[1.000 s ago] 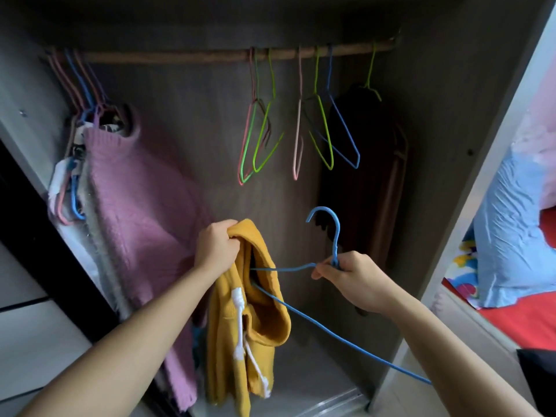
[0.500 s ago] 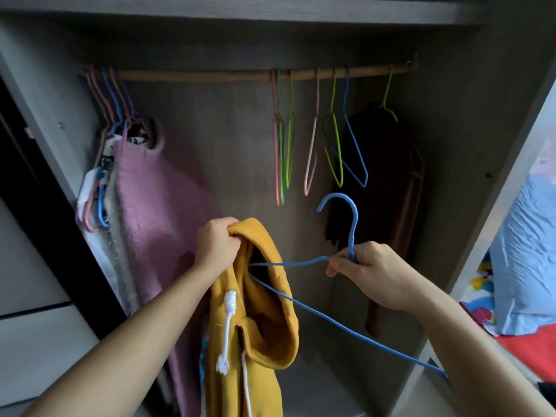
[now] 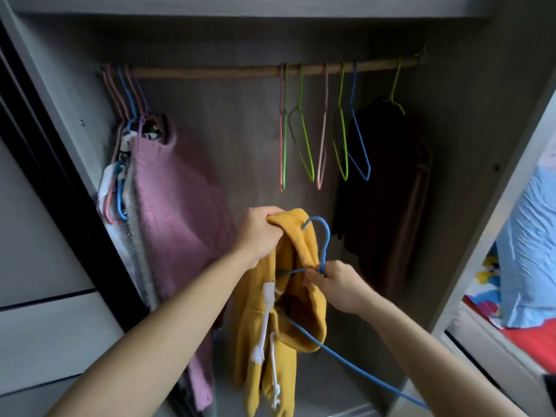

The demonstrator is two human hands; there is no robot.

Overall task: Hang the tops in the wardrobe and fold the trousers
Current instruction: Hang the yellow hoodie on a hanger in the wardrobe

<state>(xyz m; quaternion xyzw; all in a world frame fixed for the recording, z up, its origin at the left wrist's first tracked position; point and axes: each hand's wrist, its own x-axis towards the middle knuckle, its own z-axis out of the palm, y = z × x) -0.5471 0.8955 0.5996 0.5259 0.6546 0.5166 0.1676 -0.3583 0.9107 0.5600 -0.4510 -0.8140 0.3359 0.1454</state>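
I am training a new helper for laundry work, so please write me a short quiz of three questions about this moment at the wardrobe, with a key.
1. True or false: the yellow hoodie already hangs from the rail.
2. What does the right hand grip? A) a blue hanger B) folded trousers C) a belt
3. Which hand grips the hoodie's top edge?

Key: 1 false; 2 A; 3 the left hand.
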